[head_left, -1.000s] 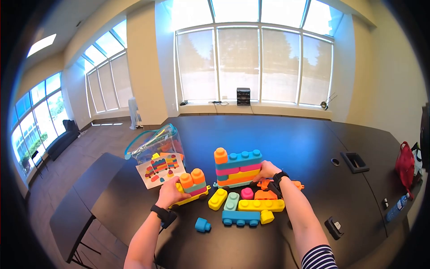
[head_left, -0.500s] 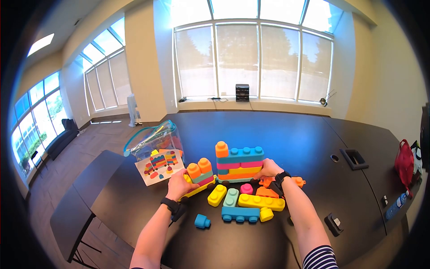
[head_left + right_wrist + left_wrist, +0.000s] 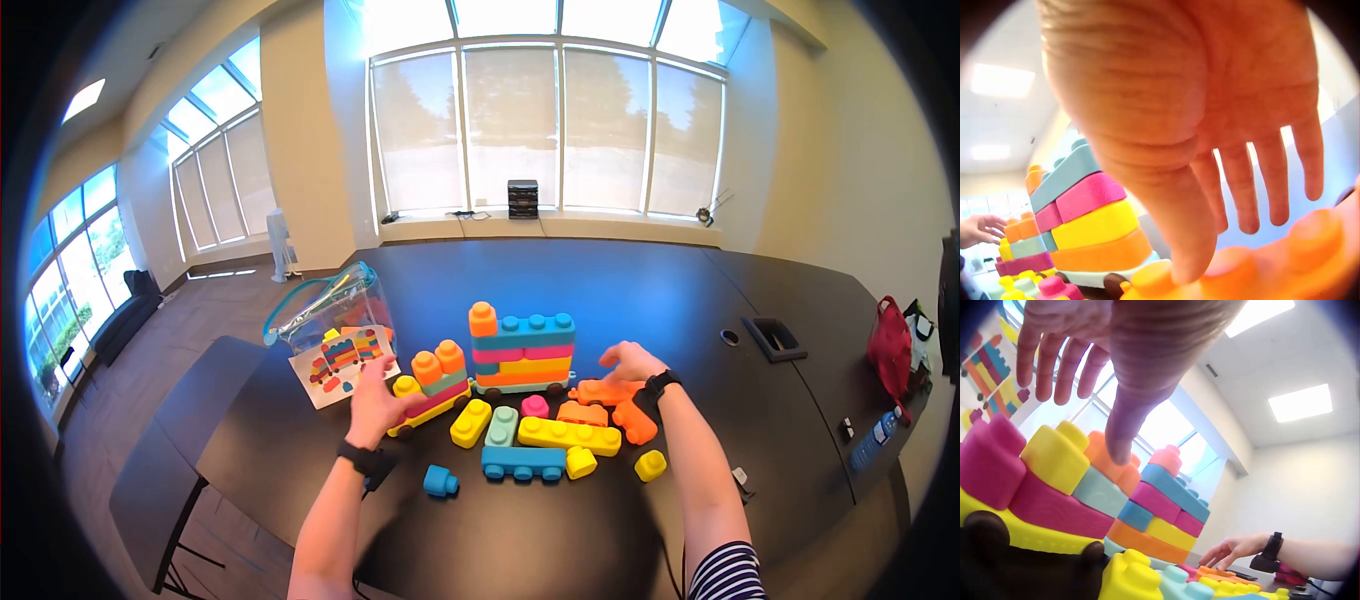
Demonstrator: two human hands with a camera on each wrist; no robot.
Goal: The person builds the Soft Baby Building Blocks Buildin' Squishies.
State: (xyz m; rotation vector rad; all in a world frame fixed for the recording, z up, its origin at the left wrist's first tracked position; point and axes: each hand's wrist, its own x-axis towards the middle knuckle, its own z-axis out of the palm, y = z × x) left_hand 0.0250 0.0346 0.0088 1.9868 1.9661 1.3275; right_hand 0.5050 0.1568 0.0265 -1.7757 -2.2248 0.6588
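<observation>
- Chunky, smooth-looking blocks (image 3: 570,436) with round studs, some stacked into low wagon (image 3: 440,400) and tall wagon (image 3: 525,365), both wheeled.
- Dark, faintly shiny bench (image 3: 560,270); pale shaded windows (image 3: 510,130) beyond.
- Low wagon just beside left hand (image 3: 375,412), fingers apart.
- Orange pieces (image 3: 605,393) just below right hand (image 3: 635,362), likewise spread, contact unclear.

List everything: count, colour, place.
Tall wagon: 1, multicoloured, centre
Small wagon: 1, multicoloured, left
Loose blocks: 8, yellow, blue, green, pink, front
Orange pieces: several, orange, right
Bag: 1, clear, table's left
Card: 1, printed white, against bag
Tables: several, black, centre, left
Bottle: 1, bluish, far right
Bundle: 1, red, far right
Boxy unit: 1, black, windowsill
Windows: several, pale, far walls
Left grip: 1, black wristband, beside small wagon
Right grip: 1, black wristband, near orange pieces
</observation>
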